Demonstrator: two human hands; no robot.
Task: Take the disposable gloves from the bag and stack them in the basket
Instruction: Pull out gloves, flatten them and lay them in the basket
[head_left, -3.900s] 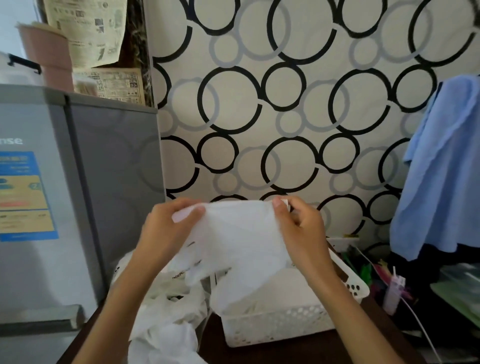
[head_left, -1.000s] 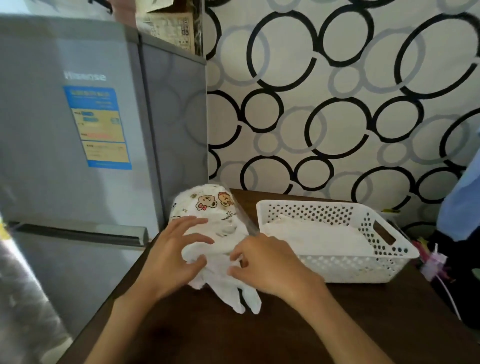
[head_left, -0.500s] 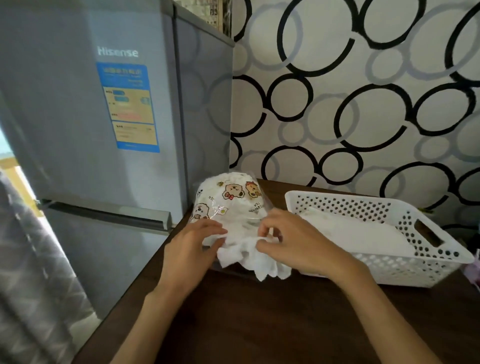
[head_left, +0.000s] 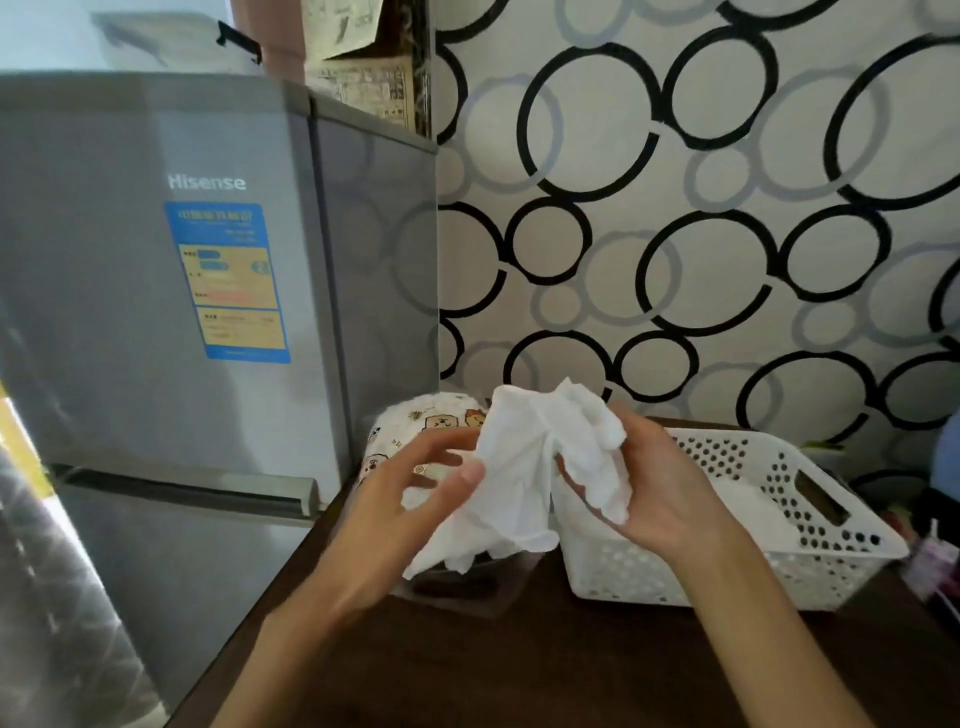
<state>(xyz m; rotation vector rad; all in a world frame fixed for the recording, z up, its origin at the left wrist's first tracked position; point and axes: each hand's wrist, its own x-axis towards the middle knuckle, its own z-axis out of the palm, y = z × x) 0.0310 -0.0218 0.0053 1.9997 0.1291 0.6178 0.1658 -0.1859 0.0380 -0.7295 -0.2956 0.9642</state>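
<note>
You have one view only, from the camera worn on your head, so no second view overlaps with it. It looks forward and down over the dark wooden table (head_left: 597, 670), close enough that your forearms enter from the bottom edge and your left hand (head_left: 410, 499) and right hand (head_left: 660, 483) sit near the middle. The wide lens bends the grey refrigerator (head_left: 182, 291) along the left side and takes in the circle-patterned wall (head_left: 701, 218) straight ahead.

Crumpled white glove (head_left: 524, 467) aloft, cartoon-print bag (head_left: 415, 431), white basket (head_left: 810, 525) beside
</note>
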